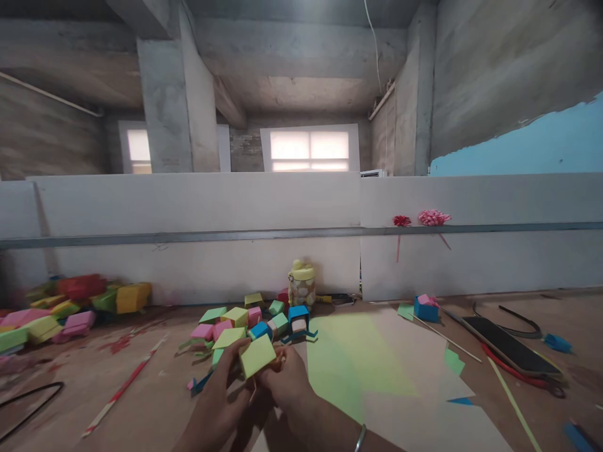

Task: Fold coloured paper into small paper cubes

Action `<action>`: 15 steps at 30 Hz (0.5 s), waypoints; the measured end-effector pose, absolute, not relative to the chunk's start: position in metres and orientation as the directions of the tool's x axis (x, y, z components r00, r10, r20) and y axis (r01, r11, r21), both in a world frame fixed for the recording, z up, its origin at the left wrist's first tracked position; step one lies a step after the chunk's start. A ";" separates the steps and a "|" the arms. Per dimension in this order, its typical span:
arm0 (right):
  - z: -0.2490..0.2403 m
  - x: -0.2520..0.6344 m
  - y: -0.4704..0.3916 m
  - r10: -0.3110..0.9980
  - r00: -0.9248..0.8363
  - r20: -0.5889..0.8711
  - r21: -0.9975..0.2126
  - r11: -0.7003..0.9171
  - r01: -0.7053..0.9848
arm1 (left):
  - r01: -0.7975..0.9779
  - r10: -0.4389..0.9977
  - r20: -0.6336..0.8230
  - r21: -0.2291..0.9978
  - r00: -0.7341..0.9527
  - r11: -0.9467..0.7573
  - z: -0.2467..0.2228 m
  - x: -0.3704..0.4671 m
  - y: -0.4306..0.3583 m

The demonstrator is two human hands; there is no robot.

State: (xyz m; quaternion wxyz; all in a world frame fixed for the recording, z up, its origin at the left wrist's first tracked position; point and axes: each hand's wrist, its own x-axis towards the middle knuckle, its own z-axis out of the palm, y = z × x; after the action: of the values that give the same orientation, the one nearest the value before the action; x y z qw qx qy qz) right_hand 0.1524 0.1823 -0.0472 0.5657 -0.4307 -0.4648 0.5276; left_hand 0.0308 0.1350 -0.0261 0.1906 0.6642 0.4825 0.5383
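Two hands meet low centre. Our left hand (214, 402) and right hand (287, 383) both pinch one folded paper piece (257, 355), yellow-green, squarish, flat face up toward us, tilted with its right corner higher. It sits just ahead of both hands, between the fingertips; left fingers grip its left edge, right fingers its lower right, where some orange paper shows, too small to read. Neither hand is nearer; we see it shared. A bangle (360, 437) rings the right wrist.

Right of the hands we note a pale green sheet (348, 358) lying flat on cream paper, matte, uncreased. The tabletop (141, 408) is brown, scuffed, with red stains. A striped stick (123, 388) lies diagonal at left.

Just beyond the hands we see a cluster of small paper boxes (235, 323), pink, green, blue, yellow, crisp-edged. Farther right, a blue box (426, 307), a dark phone-like slab (511, 348) and red-handled scissors (522, 375). Far left, a bigger heap of boxes (70, 307), blurred. At the back, a yellow jar-like figure (301, 284) stands against the white partition (198, 207), with paper flowers (424, 218) on its rail.
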 end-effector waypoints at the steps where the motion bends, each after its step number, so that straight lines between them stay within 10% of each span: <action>1: -0.045 0.155 0.181 0.996 0.025 0.089 -0.985 0.091 -0.145 | 0.404 0.871 0.491 0.800 -0.014 -0.444 -0.026 0.029 0.136; 15: -0.006 0.197 0.166 0.869 -0.195 0.456 -0.752 0.493 0.438 | 0.184 0.934 0.355 0.921 -0.036 -0.343 -0.005 0.039 0.108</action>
State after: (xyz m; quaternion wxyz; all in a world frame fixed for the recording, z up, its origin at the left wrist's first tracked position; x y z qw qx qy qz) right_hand 0.1966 0.1664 -0.0059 0.4531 -0.4439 -0.7356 0.2378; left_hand 0.0391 0.1077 -0.0051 0.3398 0.6055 0.4616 0.5522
